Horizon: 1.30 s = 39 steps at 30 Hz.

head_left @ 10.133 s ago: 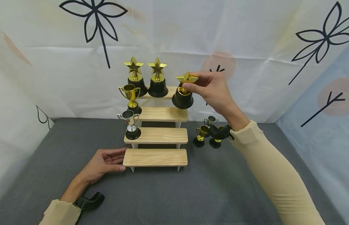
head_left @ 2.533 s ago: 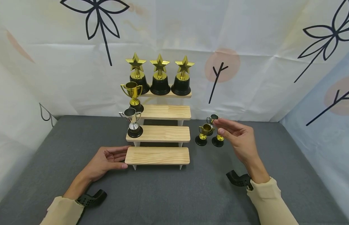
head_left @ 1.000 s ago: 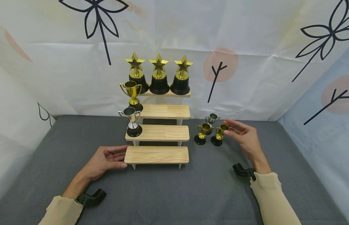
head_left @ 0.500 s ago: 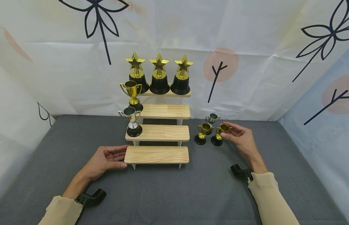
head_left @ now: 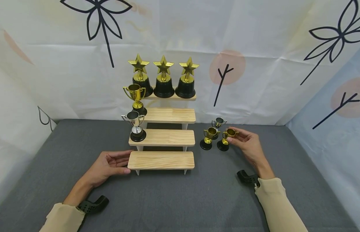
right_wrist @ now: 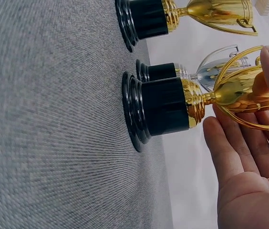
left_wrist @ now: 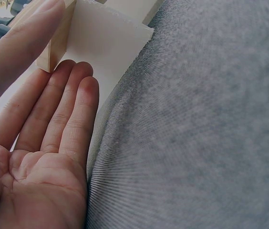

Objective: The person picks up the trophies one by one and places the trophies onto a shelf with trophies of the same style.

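Observation:
At the right, my right hand point(head_left: 248, 145) pinches a small gold trophy cup point(right_wrist: 239, 90) by its bowl, thumb in front and fingers behind. Its black base stands upright on the grey cloth. Close beside it are a second gold trophy cup point(head_left: 207, 138) and a silver trophy cup point(head_left: 219, 122) set further back. My left hand point(head_left: 105, 169) rests with extended fingers at the left end of the lowest step of a wooden tiered stand point(head_left: 161, 160); its fingertips are by the white side support point(left_wrist: 103, 47) in the left wrist view.
Three gold star trophies point(head_left: 164, 79) stand along the top step. A gold cup point(head_left: 135, 96) is at the left of the step below, and a silver cup point(head_left: 136, 125) at the left of the one under that. Behind rises a white patterned cloth backdrop point(head_left: 180, 32).
The third star trophy, earlier in my right hand, now stands on the top step. My right hand has come down to the cups and closed on the gold one. The left hand stays put.

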Motion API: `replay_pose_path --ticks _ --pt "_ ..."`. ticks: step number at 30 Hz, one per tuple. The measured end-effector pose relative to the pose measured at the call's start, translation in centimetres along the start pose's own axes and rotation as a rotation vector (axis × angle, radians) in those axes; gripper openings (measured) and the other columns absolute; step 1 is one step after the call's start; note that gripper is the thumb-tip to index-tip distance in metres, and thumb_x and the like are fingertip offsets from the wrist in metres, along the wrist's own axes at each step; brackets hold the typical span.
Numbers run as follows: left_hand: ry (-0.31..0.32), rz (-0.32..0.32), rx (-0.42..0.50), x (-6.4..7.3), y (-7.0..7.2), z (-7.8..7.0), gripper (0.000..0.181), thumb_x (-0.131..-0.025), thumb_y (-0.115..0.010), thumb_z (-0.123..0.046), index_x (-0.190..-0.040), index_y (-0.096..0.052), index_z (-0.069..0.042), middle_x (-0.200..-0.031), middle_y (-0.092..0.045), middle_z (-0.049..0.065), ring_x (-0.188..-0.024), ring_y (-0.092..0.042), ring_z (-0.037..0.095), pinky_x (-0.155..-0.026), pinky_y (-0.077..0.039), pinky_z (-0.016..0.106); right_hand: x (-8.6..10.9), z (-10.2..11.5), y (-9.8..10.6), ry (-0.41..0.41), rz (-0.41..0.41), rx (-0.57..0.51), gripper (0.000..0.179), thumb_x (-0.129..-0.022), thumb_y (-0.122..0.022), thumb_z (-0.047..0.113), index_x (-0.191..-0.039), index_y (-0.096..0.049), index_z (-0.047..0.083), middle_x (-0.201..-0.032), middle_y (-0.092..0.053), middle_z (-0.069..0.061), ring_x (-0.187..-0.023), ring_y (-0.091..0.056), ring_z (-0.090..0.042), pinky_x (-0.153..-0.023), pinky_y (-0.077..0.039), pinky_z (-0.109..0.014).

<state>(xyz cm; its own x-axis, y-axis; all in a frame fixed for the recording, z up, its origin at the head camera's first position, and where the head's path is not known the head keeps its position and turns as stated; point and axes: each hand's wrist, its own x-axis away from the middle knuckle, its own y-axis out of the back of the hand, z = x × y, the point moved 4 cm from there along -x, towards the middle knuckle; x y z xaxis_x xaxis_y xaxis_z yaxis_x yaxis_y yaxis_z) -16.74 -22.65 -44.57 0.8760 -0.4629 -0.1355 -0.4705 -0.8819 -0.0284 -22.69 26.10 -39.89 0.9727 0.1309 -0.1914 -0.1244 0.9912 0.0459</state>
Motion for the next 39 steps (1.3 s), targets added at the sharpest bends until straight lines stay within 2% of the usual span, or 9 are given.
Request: replay_pose_path --ticks 5,9,16,26,39 --pt "0.001 0.000 0.001 0.0 0.0 0.0 0.069 -0.082 -0.074 0.017 -0.139 -0.037 0.027 -0.135 -0.063 0.002 -0.121 -0.063 0.016 -0.098 -0.055 0.033 0.0 0.0 0.0 0.004 0.001 -0.004 0.046 -0.090 -0.072 -0.008 -0.133 -0.058 -0.014 -0.115 -0.074 0.001 -0.108 -0.070 -0.011 -0.087 -0.060 -0.023" --pt "0.010 -0.006 -0.004 0.1 -0.1 -0.1 0.069 -0.082 -0.075 0.016 -0.139 -0.037 0.027 -0.136 -0.062 0.004 -0.120 -0.063 0.016 -0.098 -0.055 0.033 0.0 0.0 0.0 0.008 0.000 -0.010 0.046 -0.090 -0.072 -0.008 -0.132 -0.056 -0.018 -0.112 -0.074 0.002 -0.105 -0.070 -0.011 -0.085 -0.061 -0.023" --pt "0.007 -0.008 -0.007 0.2 0.0 -0.1 0.069 -0.081 -0.075 0.016 -0.139 -0.038 0.027 -0.134 -0.063 0.002 -0.120 -0.064 0.016 -0.098 -0.055 0.033 0.1 0.1 0.1 0.008 -0.015 0.020 0.043 -0.090 -0.072 -0.007 -0.130 -0.058 -0.016 -0.110 -0.075 0.004 -0.103 -0.071 -0.010 -0.085 -0.062 -0.025" --pt "-0.002 -0.003 -0.013 0.1 0.0 0.0 0.069 -0.081 -0.075 0.016 -0.138 -0.038 0.027 -0.134 -0.063 0.002 -0.119 -0.064 0.016 -0.098 -0.056 0.033 0.3 1.7 0.1 0.050 -0.032 -0.028 0.039 -0.090 -0.071 -0.011 -0.127 -0.063 -0.012 -0.109 -0.075 0.001 -0.101 -0.071 -0.011 -0.080 -0.062 -0.024" --pt "0.024 -0.019 -0.036 0.1 0.0 -0.1 0.070 -0.081 -0.076 0.015 -0.139 -0.039 0.026 -0.139 -0.057 0.024 -0.118 -0.064 0.015 -0.097 -0.056 0.033 0.8 4.2 -0.1 0.090 -0.037 -0.007 0.040 -0.091 -0.071 -0.008 -0.130 -0.063 -0.009 -0.115 -0.074 -0.001 -0.107 -0.070 -0.013 -0.085 -0.061 -0.023"
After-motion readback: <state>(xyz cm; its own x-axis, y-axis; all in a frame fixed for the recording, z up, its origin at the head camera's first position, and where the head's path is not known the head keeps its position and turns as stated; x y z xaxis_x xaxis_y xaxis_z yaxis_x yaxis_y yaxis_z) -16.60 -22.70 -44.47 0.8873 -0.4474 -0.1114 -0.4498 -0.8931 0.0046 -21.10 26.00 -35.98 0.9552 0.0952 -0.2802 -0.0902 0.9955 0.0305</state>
